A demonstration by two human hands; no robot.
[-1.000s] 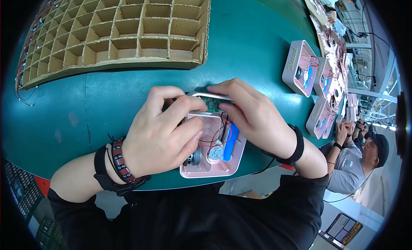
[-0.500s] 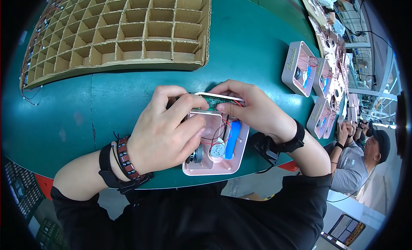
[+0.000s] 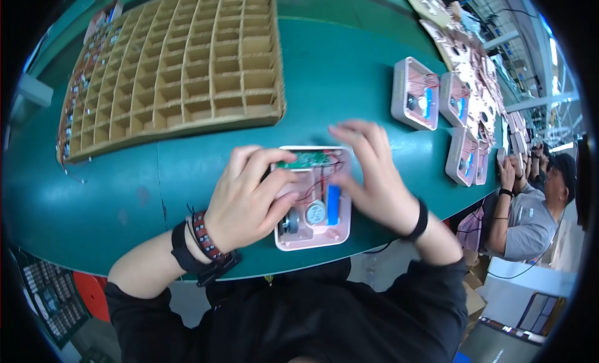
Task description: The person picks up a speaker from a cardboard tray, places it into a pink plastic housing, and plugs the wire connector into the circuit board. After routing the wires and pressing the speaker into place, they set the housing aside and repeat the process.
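In front of me on the green table lies a pink plastic case, its hollow side up. A green circuit board lies along its far wall. Further in are a blue battery, a round silver part, a black round part and thin red and black wires. My left hand curls over the case's left side, its fingertips at the board's left end. Over the right side hovers my right hand, fingers spread and slightly blurred, holding nothing.
A cardboard tray with many dividers stands at the far left. To the right are several similar pink cases with wired parts inside. Beyond them lie heaped pale pink pieces. A person in a grey shirt works at the right.
My right hand has let go of the board and drawn back to the right, opening its fingers. The board now lies lower and flatter in the case. The view has shifted.
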